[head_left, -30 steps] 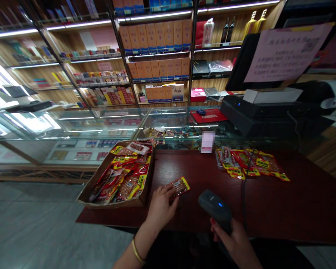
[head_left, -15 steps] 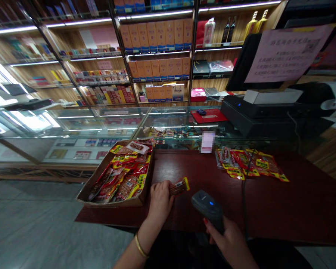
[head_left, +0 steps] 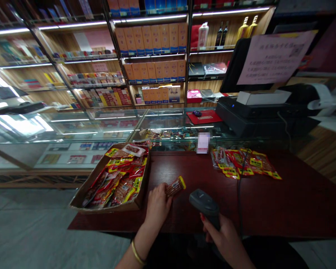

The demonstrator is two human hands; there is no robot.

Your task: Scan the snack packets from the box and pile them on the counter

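My left hand (head_left: 157, 203) is closed on one end of a small snack packet (head_left: 175, 186) with a yellow end, holding it low over the dark red tabletop. In my right hand (head_left: 223, 234) is a dark grey barcode scanner (head_left: 204, 203), its head pointing up and left toward the packet. Left of my left hand stands an open cardboard box (head_left: 142, 194) filled with red and yellow snack packets (head_left: 126, 186). Several similar packets (head_left: 240, 162) lie in an overlapping row at the right rear of the table.
A black cable (head_left: 240, 201) runs across the table right of the scanner. Behind the table are a glass display counter (head_left: 168, 142), a small pale card (head_left: 203, 142), a red mat (head_left: 204, 117) and a monitor (head_left: 233, 67) with a paper sheet. Stocked shelves line the wall.
The packet's yellow end has tilted slightly upward in my left hand. The blue light on the scanner no longer shows. My view has shifted slightly to the right.
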